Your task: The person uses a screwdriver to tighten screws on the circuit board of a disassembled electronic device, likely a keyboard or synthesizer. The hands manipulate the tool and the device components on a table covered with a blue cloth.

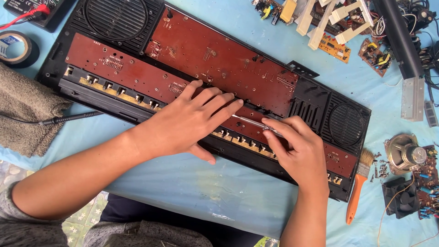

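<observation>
A: How is the opened keyboard case [320,103] seen?

B: A long black shell is laid slantwise on the blue cloth [192,183]. Two reddish-brown circuit boards [215,59] are bared inside it, one above the other, and a round speaker grille [116,16] is set at each end. A row of small pale contacts is lined up along the lower board's near edge.

A: And the tool?

B: A slim metal-shafted screwdriver [251,122] is lain across the lower board, near the case's middle, its shaft nearly level with the board.

A: Are any labelled or packaged things noted?

B: A roll of black tape [18,48] with a blue and white label in its core is seen just off the case's left end. Above that, at the corner, part of a dark meter [27,7] with a red lead is shown. Off the right end an orange-handled brush [357,192] is lain, with a loose speaker [404,153] and small boards beyond it. A grey towel [27,110] is placed left of the case.

A: How are the hands posed?

B: The left hand [187,126] is spread flat, palm down, on the lower board, fingers stretched toward the screwdriver's tip, nothing gripped. The right hand [297,148] is curled over the case's near edge, and the screwdriver's handle end is pinched in its fingertips
</observation>
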